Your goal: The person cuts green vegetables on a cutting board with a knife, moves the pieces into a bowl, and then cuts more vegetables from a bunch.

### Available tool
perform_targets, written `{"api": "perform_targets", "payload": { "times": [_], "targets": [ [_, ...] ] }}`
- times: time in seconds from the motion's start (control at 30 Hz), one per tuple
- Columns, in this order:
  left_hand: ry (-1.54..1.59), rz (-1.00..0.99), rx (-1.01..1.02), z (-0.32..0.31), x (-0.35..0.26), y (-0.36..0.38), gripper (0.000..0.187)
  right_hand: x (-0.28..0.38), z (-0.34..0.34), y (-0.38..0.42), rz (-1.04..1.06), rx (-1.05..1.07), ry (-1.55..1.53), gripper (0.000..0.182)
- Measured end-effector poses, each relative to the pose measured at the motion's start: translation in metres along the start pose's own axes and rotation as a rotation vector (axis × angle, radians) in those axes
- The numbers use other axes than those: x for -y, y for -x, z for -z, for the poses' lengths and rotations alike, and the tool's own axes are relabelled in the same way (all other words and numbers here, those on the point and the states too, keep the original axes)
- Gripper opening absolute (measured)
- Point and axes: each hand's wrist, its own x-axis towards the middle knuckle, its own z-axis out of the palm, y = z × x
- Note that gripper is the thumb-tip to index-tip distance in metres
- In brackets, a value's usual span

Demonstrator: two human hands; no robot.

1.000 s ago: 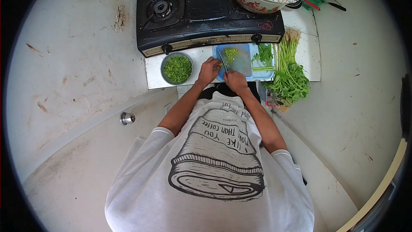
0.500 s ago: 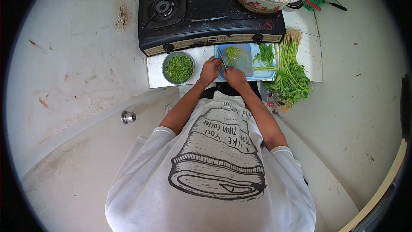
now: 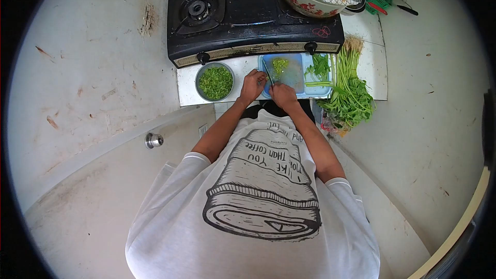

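My right hand (image 3: pixel 283 94) is closed around the handle of a knife (image 3: pixel 268 70), whose thin blade points away from me over the left part of a blue cutting board (image 3: pixel 293 78). Just left of the blade is my left hand (image 3: pixel 252 86), its fingers bent and pressed together close to the knife; what they pinch is too small to make out. Chopped green stems (image 3: pixel 280 66) lie in a small heap to the right of the blade. On the board's right side rest leafy green sprigs (image 3: pixel 320 64) and cut stalks (image 3: pixel 319 83).
A round bowl of chopped greens (image 3: pixel 215 82) stands left of my hands. A large bunch of leafy stalks (image 3: pixel 351 85) hangs over the counter's front edge at right. Behind are a black gas stove (image 3: pixel 243 26), a cloth-topped pot (image 3: pixel 312 5) and a green basket with utensils (image 3: pixel 378 4).
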Motion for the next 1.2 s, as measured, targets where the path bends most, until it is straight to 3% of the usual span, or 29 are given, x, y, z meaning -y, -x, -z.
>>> {"api": "perform_targets", "payload": {
  "times": [0.67, 1.2],
  "targets": [
    [-0.034, -0.016, 0.037, 0.003, -0.002, -0.002, 0.016, -0.003, -0.016, -0.005, 0.011, -0.063, 0.012, 0.041],
    [-0.039, 0.028, 0.003, 0.002, -0.007, 0.000, 0.012, 0.003, -0.001, 0.006, -0.008, 0.034, 0.086, 0.037]
  ]
}}
